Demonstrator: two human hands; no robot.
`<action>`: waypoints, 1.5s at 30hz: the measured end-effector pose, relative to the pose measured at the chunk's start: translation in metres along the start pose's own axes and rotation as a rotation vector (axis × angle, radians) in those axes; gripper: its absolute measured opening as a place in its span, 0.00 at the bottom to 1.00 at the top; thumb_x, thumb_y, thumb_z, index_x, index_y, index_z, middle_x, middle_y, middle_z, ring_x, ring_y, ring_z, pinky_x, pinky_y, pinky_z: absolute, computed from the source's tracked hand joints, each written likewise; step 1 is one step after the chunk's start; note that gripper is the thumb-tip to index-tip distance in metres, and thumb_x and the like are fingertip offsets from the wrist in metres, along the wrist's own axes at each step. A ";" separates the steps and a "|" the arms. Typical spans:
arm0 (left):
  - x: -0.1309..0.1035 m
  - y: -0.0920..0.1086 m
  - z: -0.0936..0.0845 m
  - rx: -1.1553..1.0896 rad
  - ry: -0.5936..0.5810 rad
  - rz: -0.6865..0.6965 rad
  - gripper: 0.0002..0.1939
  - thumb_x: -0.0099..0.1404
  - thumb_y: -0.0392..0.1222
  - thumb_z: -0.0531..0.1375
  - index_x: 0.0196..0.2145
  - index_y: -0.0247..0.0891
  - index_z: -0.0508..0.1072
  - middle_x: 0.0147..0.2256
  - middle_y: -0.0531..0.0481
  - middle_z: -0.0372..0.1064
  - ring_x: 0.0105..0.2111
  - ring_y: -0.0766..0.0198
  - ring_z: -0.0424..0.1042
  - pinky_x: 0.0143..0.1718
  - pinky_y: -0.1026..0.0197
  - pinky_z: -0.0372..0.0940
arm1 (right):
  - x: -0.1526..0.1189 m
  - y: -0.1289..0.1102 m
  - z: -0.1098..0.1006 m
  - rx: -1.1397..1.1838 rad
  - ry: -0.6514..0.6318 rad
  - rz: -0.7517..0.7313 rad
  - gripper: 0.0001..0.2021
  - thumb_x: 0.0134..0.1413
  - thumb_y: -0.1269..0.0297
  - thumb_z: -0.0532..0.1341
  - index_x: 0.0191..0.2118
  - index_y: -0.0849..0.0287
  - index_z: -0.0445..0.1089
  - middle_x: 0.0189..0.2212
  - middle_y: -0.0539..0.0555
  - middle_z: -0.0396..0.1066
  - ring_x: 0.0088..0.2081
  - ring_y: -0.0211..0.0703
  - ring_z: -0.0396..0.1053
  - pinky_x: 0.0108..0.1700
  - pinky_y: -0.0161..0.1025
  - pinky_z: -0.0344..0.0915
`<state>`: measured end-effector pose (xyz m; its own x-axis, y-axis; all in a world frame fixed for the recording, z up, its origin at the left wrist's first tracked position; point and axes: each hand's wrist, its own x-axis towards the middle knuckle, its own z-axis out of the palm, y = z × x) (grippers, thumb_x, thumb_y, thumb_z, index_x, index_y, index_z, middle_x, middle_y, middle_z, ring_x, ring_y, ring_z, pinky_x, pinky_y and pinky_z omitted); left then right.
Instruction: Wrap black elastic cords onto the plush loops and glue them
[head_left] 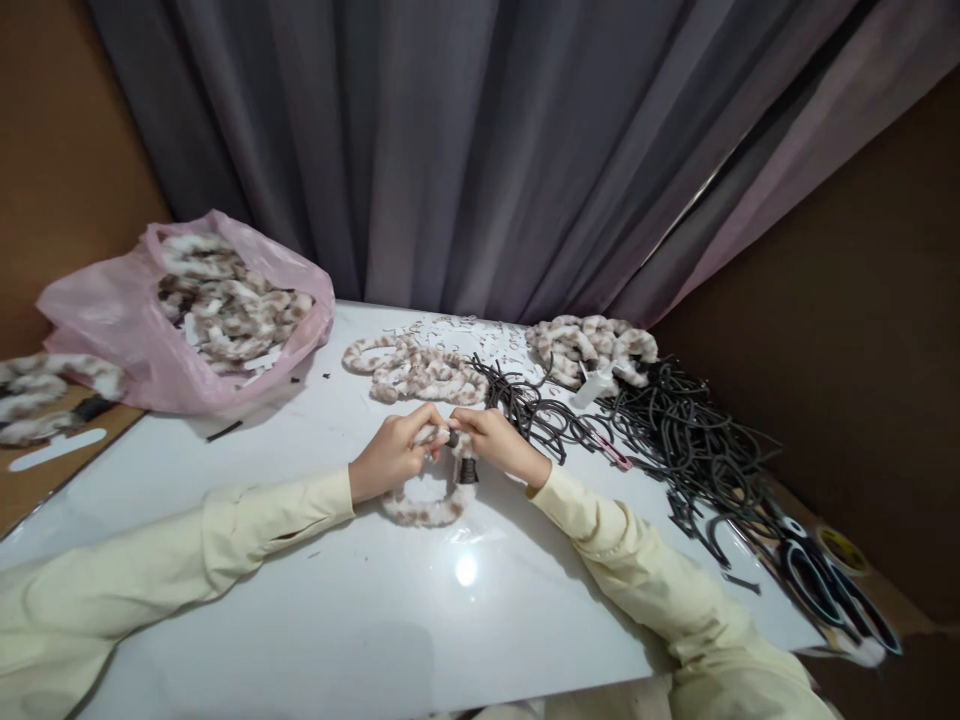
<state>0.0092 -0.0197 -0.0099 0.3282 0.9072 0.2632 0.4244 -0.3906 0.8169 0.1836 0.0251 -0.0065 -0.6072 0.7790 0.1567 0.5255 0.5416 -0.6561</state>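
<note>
My left hand (394, 455) and my right hand (499, 440) meet over the middle of the white table (315, 620). Between them is a fluffy white-and-brown loop (427, 512), its lower curve lying on the tabletop. The left fingers pinch the upper part of this loop. Opposite them, the right thumb and fingers close on its other side, next to a small dark piece at the fingertips. A black wrapped section (468, 470) shows on the loop just below the right hand. Fingers partly hide the spot where the hands meet.
Several similar fluffy loops (431, 375) lie behind my hands, and another pile (592, 345) is farther right. A pink plastic bag (97, 310) holds more. Black cords (675, 430) spread along the right, near scissors (840, 590) and a tape roll (841, 550).
</note>
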 end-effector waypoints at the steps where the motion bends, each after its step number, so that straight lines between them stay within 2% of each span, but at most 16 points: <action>1: -0.001 -0.001 0.000 0.040 0.016 0.016 0.04 0.56 0.33 0.52 0.31 0.39 0.64 0.23 0.57 0.68 0.17 0.71 0.56 0.22 0.69 0.54 | 0.000 -0.001 -0.001 0.025 -0.023 -0.002 0.10 0.52 0.71 0.50 0.21 0.60 0.56 0.17 0.45 0.53 0.23 0.34 0.52 0.27 0.30 0.49; 7: -0.003 -0.009 0.003 0.082 -0.013 0.191 0.15 0.54 0.31 0.51 0.40 0.40 0.67 0.34 0.50 0.73 0.31 0.63 0.70 0.34 0.67 0.61 | 0.002 -0.006 -0.004 0.130 -0.128 -0.029 0.10 0.54 0.72 0.50 0.24 0.62 0.61 0.22 0.47 0.60 0.27 0.34 0.59 0.31 0.30 0.56; 10: -0.003 -0.010 0.004 0.093 -0.013 0.274 0.13 0.54 0.31 0.51 0.36 0.39 0.70 0.32 0.49 0.72 0.29 0.64 0.70 0.33 0.67 0.61 | 0.003 -0.004 -0.004 0.125 -0.129 -0.036 0.10 0.55 0.71 0.51 0.24 0.62 0.63 0.22 0.48 0.63 0.27 0.35 0.61 0.32 0.30 0.58; 12: -0.003 -0.009 0.005 0.086 0.011 0.242 0.12 0.53 0.31 0.52 0.34 0.38 0.70 0.30 0.50 0.72 0.27 0.65 0.69 0.31 0.67 0.61 | 0.004 -0.003 -0.003 0.099 -0.085 -0.032 0.10 0.56 0.69 0.52 0.24 0.61 0.63 0.22 0.49 0.63 0.27 0.37 0.61 0.33 0.32 0.59; 14: -0.001 -0.006 0.005 0.039 0.042 0.130 0.08 0.55 0.33 0.52 0.32 0.38 0.69 0.27 0.52 0.71 0.23 0.67 0.66 0.28 0.67 0.60 | 0.002 -0.005 -0.002 0.056 0.043 -0.016 0.10 0.57 0.66 0.52 0.27 0.61 0.63 0.26 0.53 0.65 0.32 0.41 0.62 0.38 0.37 0.60; 16: 0.002 -0.002 0.004 -0.068 0.075 -0.011 0.04 0.58 0.37 0.53 0.31 0.38 0.67 0.22 0.54 0.69 0.19 0.68 0.61 0.24 0.67 0.58 | -0.001 -0.012 -0.002 -0.008 0.272 -0.030 0.08 0.59 0.64 0.51 0.34 0.62 0.63 0.36 0.59 0.65 0.40 0.45 0.61 0.45 0.42 0.58; 19: 0.010 0.003 0.003 -0.371 0.166 -0.231 0.04 0.56 0.39 0.57 0.28 0.36 0.66 0.18 0.56 0.66 0.17 0.69 0.58 0.22 0.68 0.54 | -0.010 -0.033 -0.005 -0.068 0.522 -0.115 0.09 0.60 0.64 0.50 0.41 0.61 0.64 0.42 0.61 0.66 0.44 0.46 0.62 0.47 0.42 0.57; 21: 0.016 0.002 0.004 -0.593 0.232 -0.376 0.04 0.52 0.36 0.59 0.25 0.35 0.66 0.16 0.56 0.63 0.17 0.70 0.57 0.21 0.69 0.52 | -0.017 -0.048 -0.006 -0.031 0.477 -0.082 0.10 0.59 0.66 0.51 0.38 0.61 0.68 0.37 0.57 0.70 0.37 0.43 0.65 0.41 0.38 0.60; 23: 0.023 -0.003 0.007 -0.732 0.250 -0.471 0.03 0.49 0.34 0.58 0.22 0.34 0.65 0.16 0.57 0.60 0.17 0.72 0.57 0.20 0.70 0.51 | -0.020 -0.055 -0.005 0.031 0.303 0.050 0.10 0.57 0.67 0.53 0.38 0.62 0.71 0.29 0.53 0.71 0.28 0.38 0.65 0.33 0.34 0.60; 25: 0.028 -0.012 0.011 -0.798 0.238 -0.510 0.05 0.47 0.32 0.56 0.18 0.34 0.62 0.15 0.57 0.58 0.16 0.73 0.56 0.19 0.70 0.52 | -0.021 -0.053 -0.001 0.073 0.093 0.195 0.13 0.55 0.68 0.55 0.43 0.64 0.72 0.21 0.50 0.69 0.21 0.35 0.61 0.27 0.32 0.57; 27: 0.031 -0.021 0.013 -0.862 0.226 -0.536 0.05 0.45 0.31 0.55 0.17 0.34 0.60 0.15 0.57 0.56 0.16 0.74 0.55 0.19 0.71 0.52 | -0.018 -0.044 0.005 0.129 -0.031 0.283 0.18 0.53 0.69 0.56 0.50 0.66 0.68 0.20 0.49 0.68 0.20 0.34 0.60 0.25 0.31 0.57; 30: 0.033 -0.030 0.012 -0.948 0.184 -0.533 0.06 0.44 0.30 0.56 0.17 0.34 0.60 0.17 0.58 0.56 0.16 0.76 0.55 0.20 0.72 0.55 | -0.012 -0.027 0.018 0.371 -0.028 0.354 0.24 0.51 0.71 0.56 0.56 0.66 0.62 0.30 0.52 0.71 0.26 0.36 0.65 0.28 0.31 0.62; 33: 0.031 -0.032 0.011 -1.016 0.113 -0.509 0.07 0.44 0.29 0.57 0.18 0.34 0.60 0.18 0.57 0.57 0.16 0.76 0.56 0.21 0.71 0.58 | -0.008 -0.021 0.026 0.585 -0.002 0.419 0.24 0.52 0.73 0.55 0.57 0.69 0.59 0.31 0.54 0.71 0.28 0.36 0.67 0.30 0.32 0.66; 39: 0.027 -0.028 0.014 -1.035 0.036 -0.439 0.09 0.48 0.34 0.60 0.20 0.36 0.60 0.17 0.57 0.57 0.15 0.71 0.59 0.18 0.66 0.60 | -0.003 -0.023 0.030 0.658 0.033 0.381 0.14 0.51 0.73 0.54 0.45 0.66 0.67 0.37 0.56 0.70 0.29 0.35 0.68 0.30 0.32 0.68; 42: 0.026 -0.029 0.014 -0.991 0.025 -0.397 0.09 0.51 0.39 0.60 0.23 0.37 0.60 0.15 0.58 0.56 0.14 0.70 0.58 0.18 0.65 0.60 | -0.004 -0.022 0.031 0.662 0.058 0.384 0.10 0.52 0.71 0.54 0.40 0.64 0.67 0.35 0.54 0.71 0.27 0.34 0.68 0.32 0.34 0.69; 45: 0.025 -0.029 0.014 -0.906 0.051 -0.360 0.09 0.54 0.40 0.59 0.25 0.36 0.60 0.15 0.59 0.56 0.14 0.74 0.54 0.19 0.69 0.56 | -0.005 -0.020 0.030 0.621 0.060 0.393 0.06 0.51 0.69 0.56 0.35 0.64 0.67 0.26 0.52 0.70 0.23 0.35 0.67 0.27 0.32 0.68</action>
<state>0.0169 0.0125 -0.0343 0.2604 0.9626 -0.0748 -0.3244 0.1602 0.9323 0.1581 0.0003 -0.0165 -0.4004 0.9043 -0.1481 0.2528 -0.0463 -0.9664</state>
